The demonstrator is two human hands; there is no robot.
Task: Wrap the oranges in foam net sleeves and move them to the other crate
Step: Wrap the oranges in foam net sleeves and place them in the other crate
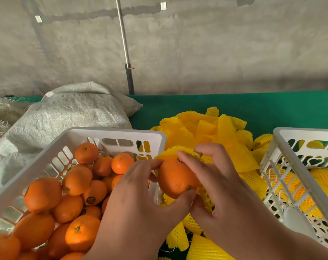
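— Oranges sit heaped in the left crate (95,131), and one orange (175,178) is up between both hands, just right of that crate's near corner. Why there?

— Probably because it is the shortest path: lift from the left crate, wrap over the pile of foam sleeves (206,128) on the green desk (234,104), then carry on to the right crate (283,145). Working above the pile also means a dropped fruit should land soft.

— How is each grip set?

— The left hand (140,199) grasps the orange, thumb under it and fingertips on its far side, steadying it. The right hand (221,186) pinches a yellow foam sleeve (173,152) that lies over the top and right flank of the fruit; its fingers are curled round the net, thumb low near the stem end.

— So the net is only partly on?

— I judge so: most of the peel facing the camera is bare, so the stretching-over is barely under way.

— And the right crate?

— It already holds wrapped fruit (324,179) in yellow netting, well right of the left crate, with the sleeve pile between the two.

— That grey sack (69,113)?

— Behind the left crate, untouched.
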